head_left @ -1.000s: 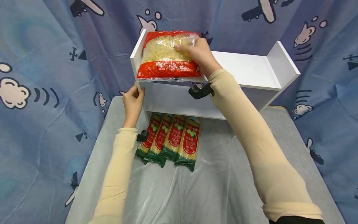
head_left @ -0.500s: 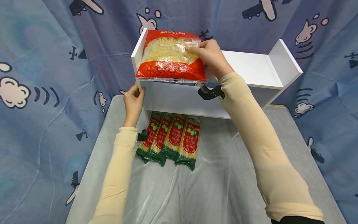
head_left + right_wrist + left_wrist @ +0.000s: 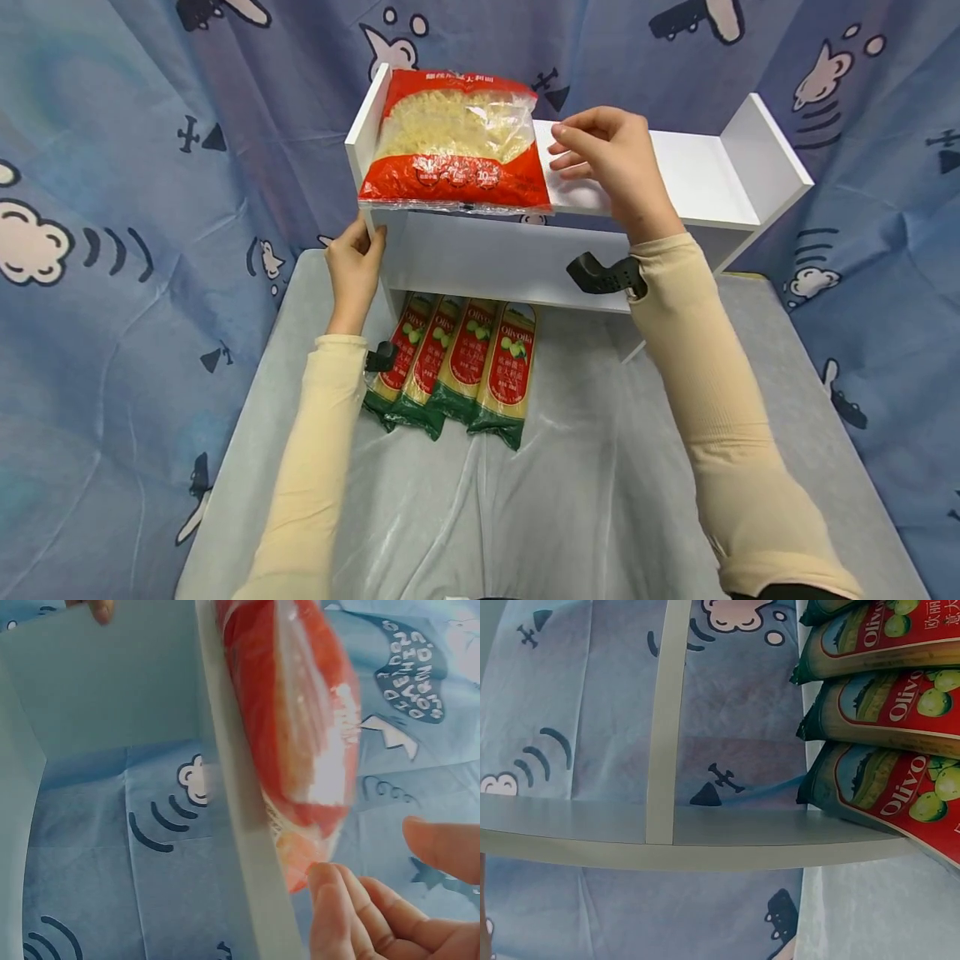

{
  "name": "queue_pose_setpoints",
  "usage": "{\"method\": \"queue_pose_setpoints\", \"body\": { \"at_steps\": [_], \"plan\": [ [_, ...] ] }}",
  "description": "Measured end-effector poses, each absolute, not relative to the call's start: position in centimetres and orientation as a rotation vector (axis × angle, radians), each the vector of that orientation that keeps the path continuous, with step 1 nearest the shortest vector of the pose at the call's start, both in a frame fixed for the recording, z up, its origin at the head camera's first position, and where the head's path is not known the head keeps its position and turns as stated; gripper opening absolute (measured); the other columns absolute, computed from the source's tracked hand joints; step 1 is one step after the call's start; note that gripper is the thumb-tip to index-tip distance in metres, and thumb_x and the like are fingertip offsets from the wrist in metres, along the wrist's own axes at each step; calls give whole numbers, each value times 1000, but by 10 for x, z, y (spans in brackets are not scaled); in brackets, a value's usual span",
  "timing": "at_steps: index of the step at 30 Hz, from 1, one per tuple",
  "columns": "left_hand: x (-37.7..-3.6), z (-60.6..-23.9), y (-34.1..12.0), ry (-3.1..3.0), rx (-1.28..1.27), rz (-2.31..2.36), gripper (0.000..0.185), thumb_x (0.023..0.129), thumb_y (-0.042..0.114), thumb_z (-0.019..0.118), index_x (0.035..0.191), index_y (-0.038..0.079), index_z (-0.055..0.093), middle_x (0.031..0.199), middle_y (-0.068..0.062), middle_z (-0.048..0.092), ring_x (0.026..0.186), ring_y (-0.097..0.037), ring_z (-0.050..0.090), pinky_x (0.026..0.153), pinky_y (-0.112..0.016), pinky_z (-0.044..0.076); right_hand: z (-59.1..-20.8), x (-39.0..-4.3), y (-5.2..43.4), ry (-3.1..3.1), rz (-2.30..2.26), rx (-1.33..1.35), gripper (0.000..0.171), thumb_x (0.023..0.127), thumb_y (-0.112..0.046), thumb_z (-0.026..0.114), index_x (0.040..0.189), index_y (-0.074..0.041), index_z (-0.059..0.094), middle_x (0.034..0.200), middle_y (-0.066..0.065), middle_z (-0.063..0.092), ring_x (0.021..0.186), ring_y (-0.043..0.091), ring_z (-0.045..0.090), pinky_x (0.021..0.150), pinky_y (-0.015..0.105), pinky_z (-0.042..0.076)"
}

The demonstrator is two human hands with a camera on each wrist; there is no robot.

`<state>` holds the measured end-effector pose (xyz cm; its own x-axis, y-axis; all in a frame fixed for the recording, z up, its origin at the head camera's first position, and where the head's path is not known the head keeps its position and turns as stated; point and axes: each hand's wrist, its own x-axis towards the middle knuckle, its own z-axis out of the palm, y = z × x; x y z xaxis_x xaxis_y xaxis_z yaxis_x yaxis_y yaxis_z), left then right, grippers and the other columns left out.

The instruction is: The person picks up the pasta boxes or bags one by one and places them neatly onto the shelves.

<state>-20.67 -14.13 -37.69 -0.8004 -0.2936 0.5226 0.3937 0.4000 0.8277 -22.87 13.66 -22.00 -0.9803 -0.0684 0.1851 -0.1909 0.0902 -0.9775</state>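
Note:
A red and clear bag of pasta point(image 3: 457, 137) lies on the top board of the white shelf point(image 3: 705, 179), against its left end. My right hand point(image 3: 611, 162) is just right of the bag, fingers spread a little and holding nothing. In the right wrist view, the fingertips point(image 3: 326, 881) are close to the bag's end point(image 3: 300, 735). My left hand point(image 3: 356, 271) pinches the shelf's left side panel point(image 3: 372, 125) below the top board, thumb in front and fingers partly hidden behind it.
Several spaghetti packs point(image 3: 510, 367) with red labels and green ends lie side by side under the shelf's left part. The shelf stands on a grey-covered table point(image 3: 570, 500). A blue patterned curtain point(image 3: 150, 333) hangs behind and at the sides.
My right hand has let go of the pasta bag and moved away to the right. The bag now rests on the top board. My left hand keeps its place on the panel.

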Motion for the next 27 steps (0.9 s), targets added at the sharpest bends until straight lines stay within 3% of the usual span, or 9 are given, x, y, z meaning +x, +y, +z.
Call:
{"method": "queue_pose_setpoints", "body": {
  "at_steps": [4,12,21,27],
  "plan": [
    [-207,-376,-141,-2049,-83,-1444,28,91,6,62,118,3,66,90,-20,69,66,-9,59,57,-15,40,-226,-212,150,-2168,2046,318,15,85,-10,70,93,2,66,83,11,65,67,19,65,62,22,53],
    [-207,-376,-141,-2059,-81,-1435,27,92,7,60,118,3,67,62,-18,56,49,-1,37,49,-19,29,-241,-179,162,-2023,2138,421,13,85,-3,67,94,7,66,82,14,66,67,20,65,65,24,53],
    [-206,-376,-141,-2057,-63,-1471,28,92,6,60,119,3,66,81,-22,67,58,-4,51,54,-16,36,-277,-150,169,-1936,2208,463,15,87,1,64,99,10,65,84,13,68,72,20,66,70,26,53],
    [-206,-376,-141,-2040,-85,-1481,29,92,7,61,121,5,65,85,-22,68,59,-4,55,54,-16,37,-310,-136,172,-2007,2154,408,14,90,0,61,101,9,64,85,9,69,73,18,67,70,28,53]
  ]
}}
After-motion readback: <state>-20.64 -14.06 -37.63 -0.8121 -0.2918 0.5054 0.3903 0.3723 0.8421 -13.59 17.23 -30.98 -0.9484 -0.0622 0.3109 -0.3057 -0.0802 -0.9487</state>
